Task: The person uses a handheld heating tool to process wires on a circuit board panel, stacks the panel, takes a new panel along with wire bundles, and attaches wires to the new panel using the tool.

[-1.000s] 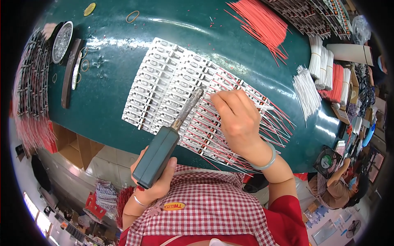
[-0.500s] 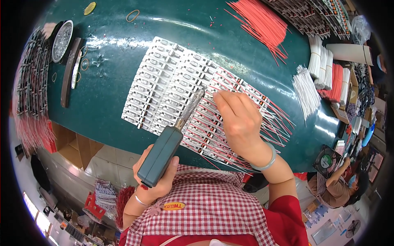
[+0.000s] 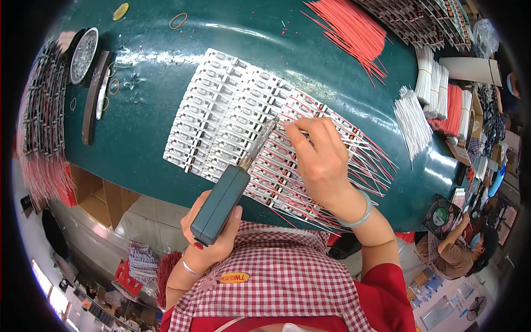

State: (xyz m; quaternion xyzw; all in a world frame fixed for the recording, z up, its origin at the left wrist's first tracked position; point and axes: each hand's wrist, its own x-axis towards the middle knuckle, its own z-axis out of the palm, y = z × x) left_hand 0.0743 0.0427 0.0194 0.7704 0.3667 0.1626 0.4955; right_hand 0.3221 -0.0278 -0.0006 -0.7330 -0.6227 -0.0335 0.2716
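My left hand [image 3: 224, 238] is wrapped round the handle of a dark green gun-shaped tool [image 3: 221, 205], which looks like a glue gun. Its long silvery nozzle, seemingly foil-wrapped, slants up over the white modules. Close to the nozzle tip, my right hand [image 3: 321, 152] pinches what looks like a thin wire at the row's inner end; the fingers partly hide it. Beneath both hands lies a block of white modules [image 3: 221, 99] in columns. Red and white wires [image 3: 370, 166] run from the right column out toward the right.
Loose red wires [image 3: 354, 33] lie at the far side, white wires [image 3: 414, 124] at the right beside tied bundles. At the left are a bowl [image 3: 84, 55], a dark bar [image 3: 95, 99] and hanging wired modules [image 3: 41, 110]. Another person [image 3: 462, 249] sits at the right.
The green tool and my left hand have shifted slightly up and right. My right hand has edged a little left and away from me, still pinching near the nozzle tip.
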